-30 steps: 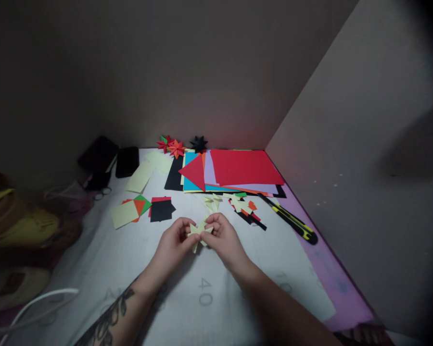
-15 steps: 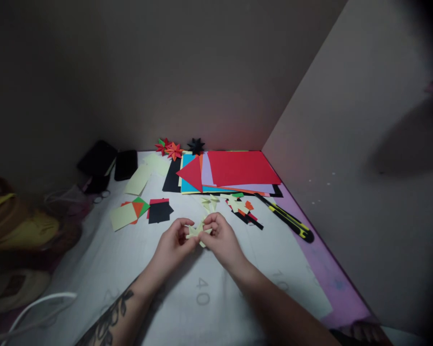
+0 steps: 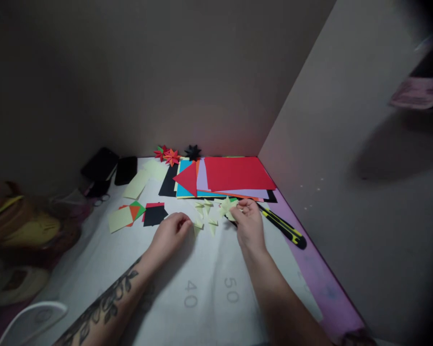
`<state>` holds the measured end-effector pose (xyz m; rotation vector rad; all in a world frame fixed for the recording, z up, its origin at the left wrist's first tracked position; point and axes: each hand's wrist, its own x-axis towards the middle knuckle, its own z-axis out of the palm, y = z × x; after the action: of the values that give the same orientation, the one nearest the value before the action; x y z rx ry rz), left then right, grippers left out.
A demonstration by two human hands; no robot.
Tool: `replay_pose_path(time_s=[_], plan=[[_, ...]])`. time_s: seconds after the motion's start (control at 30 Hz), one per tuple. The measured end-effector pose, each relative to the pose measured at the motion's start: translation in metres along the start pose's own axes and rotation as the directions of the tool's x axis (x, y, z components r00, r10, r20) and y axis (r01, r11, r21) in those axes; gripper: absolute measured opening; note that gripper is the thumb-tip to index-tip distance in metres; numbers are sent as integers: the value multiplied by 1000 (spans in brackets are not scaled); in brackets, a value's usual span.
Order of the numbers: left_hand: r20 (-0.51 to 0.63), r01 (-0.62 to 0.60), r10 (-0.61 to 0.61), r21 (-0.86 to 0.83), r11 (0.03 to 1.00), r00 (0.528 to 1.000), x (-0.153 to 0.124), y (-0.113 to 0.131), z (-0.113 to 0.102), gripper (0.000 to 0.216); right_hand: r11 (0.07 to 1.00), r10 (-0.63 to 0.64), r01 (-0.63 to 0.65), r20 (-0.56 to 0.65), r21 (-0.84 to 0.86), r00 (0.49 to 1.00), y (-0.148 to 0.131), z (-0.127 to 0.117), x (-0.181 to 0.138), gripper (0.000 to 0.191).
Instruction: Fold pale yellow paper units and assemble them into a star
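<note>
The right hand (image 3: 251, 218) grips a folded pale-green paper piece (image 3: 226, 206) between thumb and fingers; the piece projects from the left side of the fingertips. The left hand (image 3: 171, 233) is curled, thumb close to the forefinger; whether it encloses anything cannot be told. Several small folded pale-green papers (image 3: 212, 222) lie between the two hands, the nearest just beside the left fingertips.

Adjacent to the left hand, on its far side, is a black paper square (image 3: 155, 215). Farther left of that hand is a fan of pale, orange and green squares (image 3: 119, 220). A black-and-yellow cutter (image 3: 285, 228) lies to the right of the right hand, angled toward it. Beyond both hands is a stack of coloured sheets, topped by a red sheet (image 3: 240, 173). An orange-red paper star (image 3: 171, 156) and a black paper star (image 3: 193, 152) are located at the far edge, beyond the left hand. A white printed surface (image 3: 216, 262) extends beneath the hands
</note>
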<state>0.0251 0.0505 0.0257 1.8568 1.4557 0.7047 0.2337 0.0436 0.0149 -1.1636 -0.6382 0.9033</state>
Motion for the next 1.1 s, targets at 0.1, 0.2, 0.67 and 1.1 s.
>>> replay_pose_path(time_s=[0.1,0.2,0.67,1.1], plan=[[-20,62,-60,178,982,998,12,8,13,26,1000,6,-5,66,-9,998,7,2,-7,29],[33,113,-127,279,954,991,21,14,26,41,1000,12,-10,86,-24,996,9,2,-11,28],[135,251,-212,-536,806,968,-3,2,5,25,986,-7,38,190,-164,982,14,9,-28,23],[123,316,-314,-645,696,941,-29,-12,12,26,885,-47,126,183,-448,982,37,27,-63,15]])
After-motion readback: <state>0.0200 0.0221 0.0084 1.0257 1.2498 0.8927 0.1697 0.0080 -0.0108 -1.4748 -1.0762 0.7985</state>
